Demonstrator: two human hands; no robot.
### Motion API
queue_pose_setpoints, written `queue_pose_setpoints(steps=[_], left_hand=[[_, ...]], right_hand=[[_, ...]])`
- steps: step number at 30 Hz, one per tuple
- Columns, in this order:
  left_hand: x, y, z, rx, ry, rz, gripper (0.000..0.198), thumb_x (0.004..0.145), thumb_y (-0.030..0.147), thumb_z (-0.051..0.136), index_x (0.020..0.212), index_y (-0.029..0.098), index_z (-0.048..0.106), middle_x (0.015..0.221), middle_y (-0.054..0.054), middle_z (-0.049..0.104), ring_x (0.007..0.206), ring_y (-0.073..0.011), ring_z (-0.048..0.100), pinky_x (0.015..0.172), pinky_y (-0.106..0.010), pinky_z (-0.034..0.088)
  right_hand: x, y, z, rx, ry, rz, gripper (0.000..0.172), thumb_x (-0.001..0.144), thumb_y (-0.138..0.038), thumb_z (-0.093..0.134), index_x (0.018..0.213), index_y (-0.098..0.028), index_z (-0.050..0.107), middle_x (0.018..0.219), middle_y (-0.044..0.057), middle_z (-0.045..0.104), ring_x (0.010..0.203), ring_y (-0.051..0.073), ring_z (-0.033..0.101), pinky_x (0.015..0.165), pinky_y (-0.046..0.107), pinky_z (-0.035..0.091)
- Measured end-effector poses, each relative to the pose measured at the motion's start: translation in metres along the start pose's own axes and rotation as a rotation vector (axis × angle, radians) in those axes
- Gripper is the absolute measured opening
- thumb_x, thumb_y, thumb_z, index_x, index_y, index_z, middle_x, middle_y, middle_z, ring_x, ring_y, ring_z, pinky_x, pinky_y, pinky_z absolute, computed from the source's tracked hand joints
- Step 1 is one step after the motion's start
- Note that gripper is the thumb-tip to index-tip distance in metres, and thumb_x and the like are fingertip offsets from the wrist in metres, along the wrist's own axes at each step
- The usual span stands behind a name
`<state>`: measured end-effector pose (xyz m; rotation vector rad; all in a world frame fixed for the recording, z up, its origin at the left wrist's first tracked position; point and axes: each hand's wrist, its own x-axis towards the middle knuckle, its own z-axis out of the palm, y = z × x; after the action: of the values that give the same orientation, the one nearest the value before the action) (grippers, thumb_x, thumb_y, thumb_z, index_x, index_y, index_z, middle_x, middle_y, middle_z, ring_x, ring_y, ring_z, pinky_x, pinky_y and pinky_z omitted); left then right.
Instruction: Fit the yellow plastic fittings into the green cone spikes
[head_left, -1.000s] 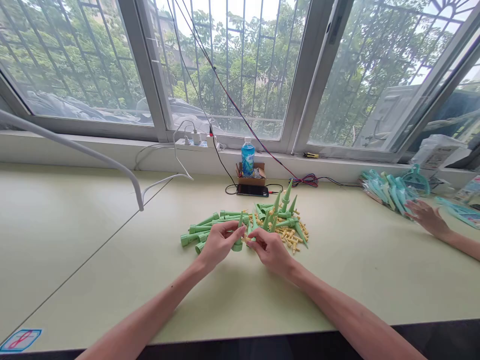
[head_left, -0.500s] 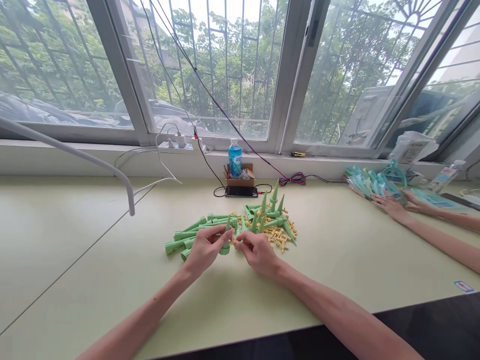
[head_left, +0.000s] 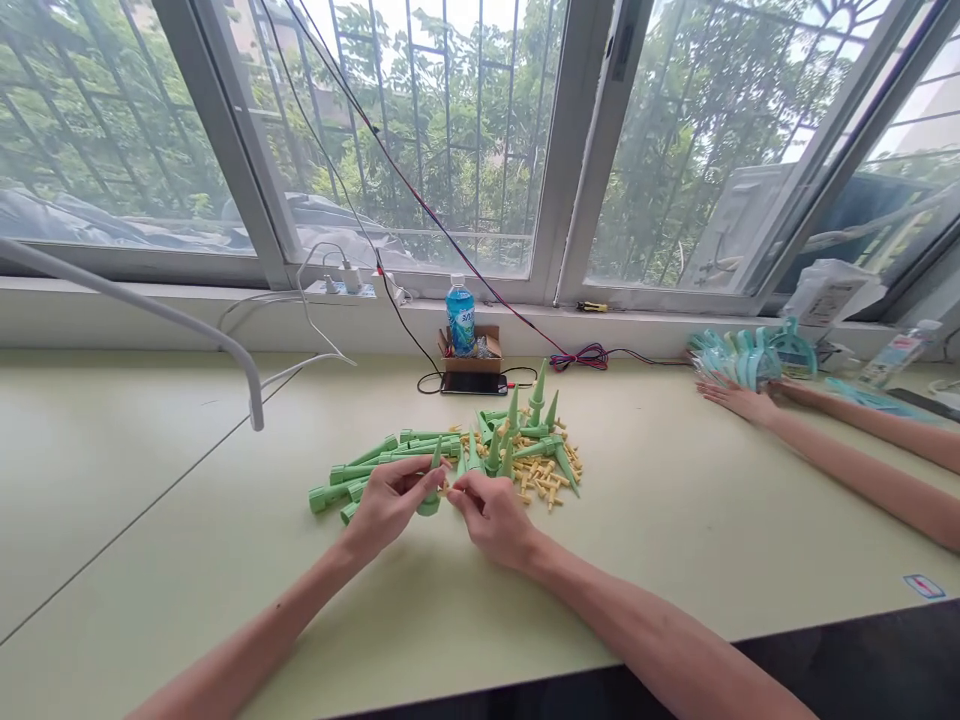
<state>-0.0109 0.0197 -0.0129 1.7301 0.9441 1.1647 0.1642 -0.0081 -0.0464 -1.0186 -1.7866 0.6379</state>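
My left hand [head_left: 384,508] is closed round a green plastic plant-watering spike [head_left: 428,505], its pointed tip up and its wide collar down. Thumb and forefinger of my right hand [head_left: 496,518] pinch a small yellow plastic valve [head_left: 445,490] against the side of that spike. How far the valve sits in the spike is hidden by my fingers. Long green spikes with tube ends [head_left: 330,496] lie behind my left hand. Beyond my right hand, several green spikes [head_left: 538,395] stand or lie among a heap of loose yellow valves [head_left: 541,478].
A blue-labelled bottle [head_left: 460,320] stands in a small cardboard box [head_left: 472,364] behind a phone [head_left: 474,384]. A cable bundle [head_left: 589,356] lies by the window sill. At right, another person's hands [head_left: 739,402] touch bagged teal items [head_left: 727,357]. A white curved bar [head_left: 225,345] juts in at left.
My hands keep the spike and valve together, with little visible change. The view has shifted slightly. The other person's nearer hand has slid left along the teal bags.
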Motion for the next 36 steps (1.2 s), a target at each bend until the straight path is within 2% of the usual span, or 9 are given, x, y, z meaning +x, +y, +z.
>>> queue_pose_setpoints(steps=[8,15,17,21,23,26,28,32,36], left_hand=[[0.001,-0.004,-0.004,-0.004,0.008,0.019,0.036,0.084,0.047,0.071,0.085,0.011,0.076,0.057,0.001,0.049,0.05,-0.0077,0.036,0.041,-0.018,0.03],[-0.002,-0.003,-0.003,-0.023,0.025,0.046,0.033,0.083,0.044,0.073,0.084,0.011,0.075,0.056,0.001,0.049,0.049,-0.0072,0.033,0.04,-0.019,0.027],[-0.002,-0.006,-0.003,-0.009,0.025,0.069,0.031,0.085,0.042,0.072,0.083,0.011,0.073,0.059,0.0,0.051,0.05,-0.0073,0.033,0.041,-0.019,0.028],[-0.003,-0.008,-0.003,0.076,0.023,0.163,0.025,0.089,0.037,0.067,0.085,0.012,0.072,0.058,0.002,0.046,0.05,-0.0079,0.032,0.042,-0.02,0.027],[-0.005,-0.006,-0.001,0.121,0.022,0.214,0.024,0.091,0.034,0.065,0.079,0.013,0.068,0.06,0.001,0.047,0.052,-0.0085,0.033,0.043,-0.021,0.028],[-0.008,-0.003,0.002,0.155,0.017,0.265,0.036,0.093,0.03,0.062,0.062,0.014,0.053,0.068,-0.003,0.056,0.053,-0.0081,0.034,0.045,-0.022,0.03],[-0.01,-0.002,0.005,0.15,-0.001,0.274,0.038,0.093,0.029,0.061,0.06,0.015,0.049,0.069,-0.003,0.057,0.053,-0.0082,0.035,0.046,-0.021,0.031],[-0.013,-0.002,0.01,0.131,-0.005,0.278,0.038,0.093,0.03,0.062,0.06,0.015,0.051,0.066,-0.002,0.052,0.055,-0.0088,0.038,0.046,-0.02,0.031],[-0.016,-0.002,0.015,0.134,-0.018,0.29,0.032,0.094,0.029,0.061,0.067,0.014,0.06,0.069,-0.002,0.057,0.054,-0.0081,0.035,0.047,-0.021,0.03]], right_hand=[[-0.001,-0.004,0.006,-0.017,0.01,0.013,0.024,0.095,-0.03,0.048,0.075,-0.019,0.054,0.055,-0.004,0.043,0.049,0.011,0.033,0.051,0.024,0.026],[-0.001,-0.006,0.005,-0.028,0.012,0.02,0.025,0.096,-0.03,0.046,0.075,-0.019,0.054,0.053,-0.005,0.04,0.047,0.011,0.03,0.051,0.024,0.023],[0.001,-0.006,0.005,-0.027,0.009,0.021,0.025,0.096,-0.03,0.046,0.075,-0.019,0.054,0.053,-0.005,0.039,0.047,0.01,0.029,0.05,0.023,0.023],[0.002,-0.003,0.002,0.005,0.001,0.024,0.023,0.096,-0.031,0.047,0.077,-0.019,0.054,0.055,-0.005,0.041,0.048,0.01,0.031,0.05,0.023,0.025],[0.0,0.0,0.001,0.031,-0.014,0.028,0.023,0.096,-0.031,0.047,0.078,-0.019,0.054,0.056,-0.006,0.041,0.049,0.01,0.031,0.05,0.022,0.025],[-0.003,0.004,-0.002,0.054,-0.024,0.018,0.022,0.097,-0.031,0.048,0.079,-0.019,0.053,0.056,-0.006,0.039,0.049,0.01,0.03,0.05,0.022,0.025],[-0.006,0.006,-0.004,0.06,-0.021,0.011,0.022,0.097,-0.031,0.048,0.078,-0.02,0.052,0.056,-0.006,0.038,0.049,0.01,0.029,0.049,0.022,0.024],[-0.01,0.009,-0.007,0.022,-0.018,-0.02,0.023,0.098,-0.031,0.048,0.08,-0.02,0.053,0.057,-0.006,0.037,0.05,0.01,0.029,0.048,0.022,0.026],[-0.015,0.012,-0.01,-0.035,-0.024,-0.074,0.024,0.101,-0.031,0.043,0.084,-0.019,0.054,0.056,-0.007,0.035,0.048,0.01,0.03,0.048,0.021,0.026]])
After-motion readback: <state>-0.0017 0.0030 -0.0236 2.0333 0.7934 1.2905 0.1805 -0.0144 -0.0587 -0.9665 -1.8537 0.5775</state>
